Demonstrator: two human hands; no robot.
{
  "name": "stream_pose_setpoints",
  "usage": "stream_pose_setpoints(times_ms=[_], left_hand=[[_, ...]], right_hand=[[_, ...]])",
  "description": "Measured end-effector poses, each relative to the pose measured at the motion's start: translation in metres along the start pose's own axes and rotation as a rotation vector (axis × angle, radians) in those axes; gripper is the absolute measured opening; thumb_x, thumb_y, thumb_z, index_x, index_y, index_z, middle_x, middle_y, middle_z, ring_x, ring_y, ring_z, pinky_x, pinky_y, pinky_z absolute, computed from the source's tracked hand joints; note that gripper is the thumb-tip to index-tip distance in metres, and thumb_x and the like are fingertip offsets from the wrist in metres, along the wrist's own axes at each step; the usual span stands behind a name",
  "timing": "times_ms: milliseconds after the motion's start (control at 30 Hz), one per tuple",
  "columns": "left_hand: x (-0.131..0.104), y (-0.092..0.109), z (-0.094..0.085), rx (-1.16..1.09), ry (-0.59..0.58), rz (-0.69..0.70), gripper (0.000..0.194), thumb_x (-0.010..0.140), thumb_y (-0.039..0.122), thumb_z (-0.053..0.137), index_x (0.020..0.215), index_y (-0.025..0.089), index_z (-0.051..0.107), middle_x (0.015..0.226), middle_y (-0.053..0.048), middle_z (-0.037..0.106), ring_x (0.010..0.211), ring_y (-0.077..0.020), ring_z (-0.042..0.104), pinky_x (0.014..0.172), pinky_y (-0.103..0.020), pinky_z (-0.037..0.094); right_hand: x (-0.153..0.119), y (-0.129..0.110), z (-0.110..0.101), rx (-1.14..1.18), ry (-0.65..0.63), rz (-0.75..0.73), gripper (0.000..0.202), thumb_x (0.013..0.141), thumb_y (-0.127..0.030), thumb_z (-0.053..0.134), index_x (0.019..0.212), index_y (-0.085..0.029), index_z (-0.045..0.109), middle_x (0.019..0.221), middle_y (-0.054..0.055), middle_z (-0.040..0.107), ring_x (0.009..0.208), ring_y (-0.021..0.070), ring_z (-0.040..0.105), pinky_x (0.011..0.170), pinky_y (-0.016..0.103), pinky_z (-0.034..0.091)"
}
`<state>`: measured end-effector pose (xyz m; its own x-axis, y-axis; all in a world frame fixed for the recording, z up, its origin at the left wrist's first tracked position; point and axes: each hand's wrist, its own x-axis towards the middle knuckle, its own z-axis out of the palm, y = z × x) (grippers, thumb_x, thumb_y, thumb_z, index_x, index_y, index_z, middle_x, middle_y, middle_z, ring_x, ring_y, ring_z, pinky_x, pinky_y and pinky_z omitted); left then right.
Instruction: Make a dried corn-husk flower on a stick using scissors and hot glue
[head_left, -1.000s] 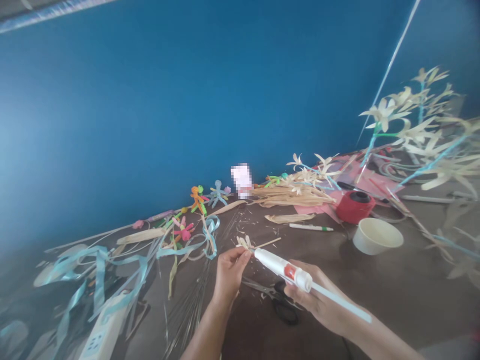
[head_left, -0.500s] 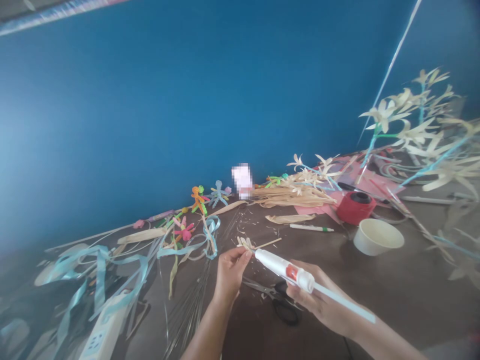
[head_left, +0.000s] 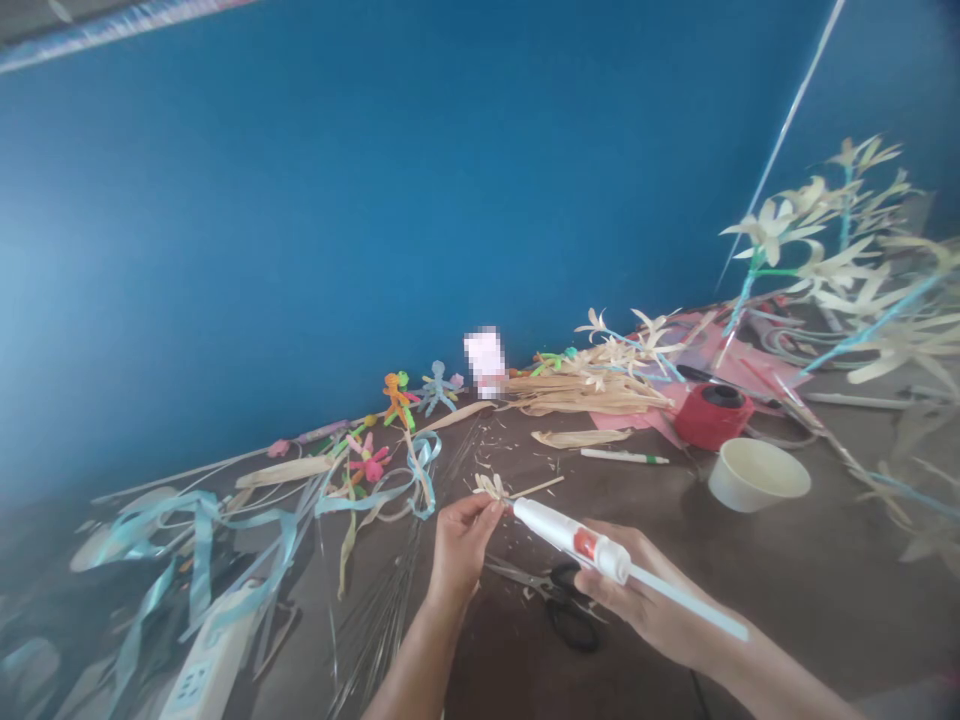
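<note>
My left hand (head_left: pixel 466 540) pinches a small cream flower (head_left: pixel 491 486) with narrow petals, which looks like dried husk. In my right hand (head_left: pixel 637 590) is a white glue gun (head_left: pixel 559 530) with a red patch, its fingers wrapped round the handle. A pale glue stick (head_left: pixel 694 603) sticks out of its back end. The nozzle is at the flower, close to my left fingertips; whether it touches I cannot tell. Beneath the glue gun lie black-handled scissors (head_left: pixel 566 605) on the dark table. A thin tan strip (head_left: pixel 536 487) lies just beyond the flower.
Light blue ribbon (head_left: pixel 201 545) and a white power strip (head_left: pixel 204 665) are at left, near thin wires (head_left: pixel 382 610). Farther back lie dried husks (head_left: pixel 585 393) and a pen (head_left: pixel 624 456). A red tape roll (head_left: pixel 711 418), a cream bowl (head_left: pixel 759 475) and husk flowers (head_left: pixel 772 230) stand right.
Almost nothing differs. The glue gun's nozzle has shifted very slightly to the right, while my left hand keeps the flower in the same place.
</note>
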<state>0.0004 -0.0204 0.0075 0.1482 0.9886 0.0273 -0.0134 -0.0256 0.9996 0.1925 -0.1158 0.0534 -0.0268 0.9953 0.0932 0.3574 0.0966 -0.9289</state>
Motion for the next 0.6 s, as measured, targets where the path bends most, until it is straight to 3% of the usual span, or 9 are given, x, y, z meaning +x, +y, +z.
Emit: stream_pose_setpoints(times_ms=[333, 500, 600], left_hand=[[0.002, 0.001, -0.002, -0.002, -0.002, 0.0, 0.014, 0.069, 0.027, 0.063, 0.068, 0.014, 0.069, 0.07, -0.004, 0.069, 0.073, -0.0171, 0.06, 0.073, -0.026, 0.042], [0.006, 0.003, -0.003, 0.008, 0.084, 0.017, 0.016, 0.07, 0.028, 0.062, 0.073, 0.014, 0.069, 0.072, -0.004, 0.07, 0.077, -0.0188, 0.061, 0.077, -0.028, 0.042], [0.006, 0.004, -0.004, 0.023, 0.071, 0.007, 0.017, 0.07, 0.028, 0.062, 0.074, 0.014, 0.069, 0.074, -0.005, 0.07, 0.078, -0.0189, 0.061, 0.079, -0.027, 0.042]], right_hand=[[-0.002, 0.005, 0.001, -0.086, -0.013, -0.059, 0.025, 0.074, -0.044, 0.056, 0.076, -0.019, 0.057, 0.063, 0.001, 0.057, 0.054, 0.0137, 0.051, 0.049, 0.021, 0.042], [-0.009, 0.013, -0.009, -0.37, 0.112, -0.037, 0.016, 0.08, -0.032, 0.047, 0.089, -0.02, 0.049, 0.078, 0.004, 0.055, 0.064, 0.0165, 0.055, 0.058, 0.026, 0.043], [-0.009, 0.03, -0.02, -0.623, 0.174, 0.011, 0.019, 0.082, -0.025, 0.039, 0.099, -0.019, 0.044, 0.089, 0.006, 0.051, 0.068, 0.0179, 0.057, 0.059, 0.029, 0.043]])
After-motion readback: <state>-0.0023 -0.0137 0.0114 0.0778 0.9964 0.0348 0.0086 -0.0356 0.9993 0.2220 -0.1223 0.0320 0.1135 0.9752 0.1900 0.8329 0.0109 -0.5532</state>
